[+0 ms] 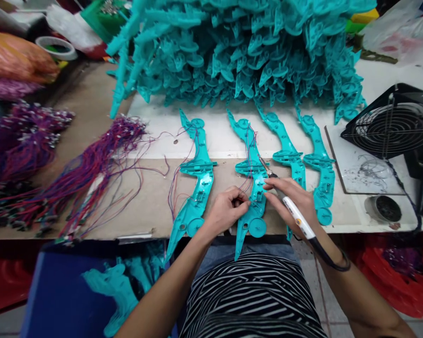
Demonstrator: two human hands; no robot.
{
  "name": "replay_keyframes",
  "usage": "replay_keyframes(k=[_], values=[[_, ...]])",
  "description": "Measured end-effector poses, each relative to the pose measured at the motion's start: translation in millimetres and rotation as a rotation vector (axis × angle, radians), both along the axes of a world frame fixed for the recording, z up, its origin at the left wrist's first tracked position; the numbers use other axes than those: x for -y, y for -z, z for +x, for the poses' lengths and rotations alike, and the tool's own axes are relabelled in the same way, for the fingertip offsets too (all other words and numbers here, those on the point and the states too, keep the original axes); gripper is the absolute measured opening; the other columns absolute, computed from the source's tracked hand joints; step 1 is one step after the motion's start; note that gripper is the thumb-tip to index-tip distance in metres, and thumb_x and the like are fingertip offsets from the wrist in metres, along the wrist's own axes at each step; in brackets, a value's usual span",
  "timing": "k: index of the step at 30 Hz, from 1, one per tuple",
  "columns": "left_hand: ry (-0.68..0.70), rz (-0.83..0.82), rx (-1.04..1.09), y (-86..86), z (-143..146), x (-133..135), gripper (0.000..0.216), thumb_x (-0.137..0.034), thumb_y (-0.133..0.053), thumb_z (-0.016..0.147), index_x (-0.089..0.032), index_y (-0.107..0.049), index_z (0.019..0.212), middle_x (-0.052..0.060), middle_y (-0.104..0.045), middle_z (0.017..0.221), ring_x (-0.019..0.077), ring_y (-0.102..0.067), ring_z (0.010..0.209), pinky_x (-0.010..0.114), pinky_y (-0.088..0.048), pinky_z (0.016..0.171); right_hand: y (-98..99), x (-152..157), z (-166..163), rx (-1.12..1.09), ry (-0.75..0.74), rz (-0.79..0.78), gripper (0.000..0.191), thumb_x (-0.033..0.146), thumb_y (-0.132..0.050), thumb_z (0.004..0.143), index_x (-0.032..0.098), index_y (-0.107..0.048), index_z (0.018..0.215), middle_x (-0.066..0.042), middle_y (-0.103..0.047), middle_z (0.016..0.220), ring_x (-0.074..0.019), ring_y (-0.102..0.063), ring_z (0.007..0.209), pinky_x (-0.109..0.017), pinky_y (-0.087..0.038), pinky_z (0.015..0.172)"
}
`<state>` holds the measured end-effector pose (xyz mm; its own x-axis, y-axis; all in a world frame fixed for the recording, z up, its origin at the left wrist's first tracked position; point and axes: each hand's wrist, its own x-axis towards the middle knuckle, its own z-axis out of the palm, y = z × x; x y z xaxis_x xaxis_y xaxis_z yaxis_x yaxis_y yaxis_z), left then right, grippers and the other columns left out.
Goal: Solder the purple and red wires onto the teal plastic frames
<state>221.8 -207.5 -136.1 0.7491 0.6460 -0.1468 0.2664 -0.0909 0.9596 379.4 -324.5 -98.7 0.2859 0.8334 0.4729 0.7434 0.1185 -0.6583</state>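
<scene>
My right hand is closed round a white-handled soldering iron, its metal tip pointing up and left over a turquoise plastic bow-shaped part. At that part's lower half, my left hand pinches thin red and blue wires close to a small square opening. The same wires run up along the part to its round upper end. To the left lies a similar turquoise part with wires along it. Two more turquoise parts lie to the right, the nearer one partly behind my right hand.
A tall heap of turquoise parts fills the back. Bundles of red and blue wires lie at left. A black fan, a board with wire scraps and a small round tin stand at right. A blue bin sits below the table edge.
</scene>
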Motion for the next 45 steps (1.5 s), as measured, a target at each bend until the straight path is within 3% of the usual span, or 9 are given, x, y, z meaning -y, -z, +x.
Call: replay_keyframes(k=[4, 9, 13, 16, 21, 25, 30, 45], values=[[0.023, 0.068, -0.021, -0.9, -0.1, 1.6, 0.007, -0.023, -0.058, 0.075, -0.017, -0.057, 0.072, -0.002, -0.053, 0.068, 0.0115, -0.048, 0.062, 0.024, -0.038, 0.057, 3.3, -19.4, -9.1, -0.011, -0.107, -0.076, 0.038, 0.016, -0.062, 0.091, 0.028, -0.061, 0.127, -0.003, -0.074, 0.108, -0.0178, -0.068, 0.104, -0.036, -0.058, 0.092], [0.039, 0.178, -0.047, -5.0, 0.2, 2.0, 0.003, -0.019, -0.058, 0.074, -0.017, -0.055, 0.075, 0.0, -0.057, 0.073, 0.0138, -0.052, 0.069, 0.026, -0.04, 0.063, 10.5, -29.8, -18.5, 0.028, -0.135, -0.011, 0.033, 0.015, -0.056, 0.093, 0.024, -0.062, 0.124, -0.003, -0.074, 0.1, -0.0162, -0.067, 0.093, -0.034, -0.058, 0.085], [-0.007, -0.019, 0.016, -11.6, 1.4, 0.2, 0.012, -0.026, -0.062, 0.078, -0.017, -0.061, 0.084, -0.001, -0.058, 0.071, 0.0118, -0.05, 0.063, 0.024, -0.041, 0.058, 12.7, -26.9, -16.6, 0.048, -0.061, -0.01, 0.031, 0.013, -0.056, 0.093, 0.024, -0.064, 0.121, -0.003, -0.074, 0.097, -0.016, -0.067, 0.09, -0.032, -0.058, 0.082], [-0.056, -0.172, 0.075, -14.2, 3.8, -0.1, 0.019, -0.035, -0.065, 0.08, -0.016, -0.062, 0.078, -0.001, -0.057, 0.068, 0.0104, -0.048, 0.06, 0.022, -0.039, 0.054, 14.0, -23.9, -12.9, 0.037, -0.012, -0.021, 0.031, 0.014, -0.057, 0.092, 0.025, -0.065, 0.12, -0.002, -0.074, 0.099, -0.016, -0.068, 0.089, -0.031, -0.058, 0.081], [-0.159, -0.262, 0.092, -10.2, 12.7, 1.9, 0.018, -0.034, -0.068, 0.077, -0.016, -0.065, 0.076, -0.002, -0.057, 0.064, 0.0097, -0.047, 0.058, 0.022, -0.037, 0.052, 10.5, -11.3, -5.1, 0.07, 0.025, 0.037, 0.03, 0.022, -0.06, 0.094, 0.022, -0.065, 0.123, -0.003, -0.072, 0.09, -0.0162, -0.066, 0.084, -0.031, -0.055, 0.081], [-0.177, -0.158, 0.06, -5.5, 21.3, 0.8, 0.017, -0.032, -0.068, 0.075, -0.016, -0.065, 0.073, -0.001, -0.06, 0.066, 0.0113, -0.051, 0.061, 0.023, -0.04, 0.055, 3.0, 17.1, -0.1, 0.11, 0.095, 0.118, 0.028, 0.027, -0.059, 0.095, 0.019, -0.068, 0.12, -0.007, -0.07, 0.089, -0.0192, -0.063, 0.086, -0.035, -0.054, 0.077], [-0.134, 0.054, -0.004, -1.6, 26.8, -0.6, 0.008, -0.023, -0.066, 0.075, -0.016, -0.066, 0.071, 0.002, -0.065, 0.07, 0.014, -0.057, 0.068, 0.026, -0.045, 0.063, 5.4, 46.1, -2.6, 0.08, 0.082, 0.127, 0.023, 0.009, -0.061, 0.087, 0.021, -0.073, 0.103, -0.002, -0.067, 0.073, -0.0169, -0.064, 0.073, -0.032, -0.055, 0.067], [-0.119, 0.193, -0.064, 0.2, 30.2, 2.0, 0.008, -0.019, -0.067, 0.077, -0.017, -0.068, 0.069, 0.001, -0.065, 0.069, 0.0143, -0.058, 0.067, 0.026, -0.047, 0.065, 19.4, 51.2, -0.6, 0.089, 0.0, 0.147, 0.026, 0.006, -0.061, 0.084, 0.02, -0.071, 0.103, -0.002, -0.065, 0.072, -0.016, -0.062, 0.072, -0.031, -0.055, 0.066]])
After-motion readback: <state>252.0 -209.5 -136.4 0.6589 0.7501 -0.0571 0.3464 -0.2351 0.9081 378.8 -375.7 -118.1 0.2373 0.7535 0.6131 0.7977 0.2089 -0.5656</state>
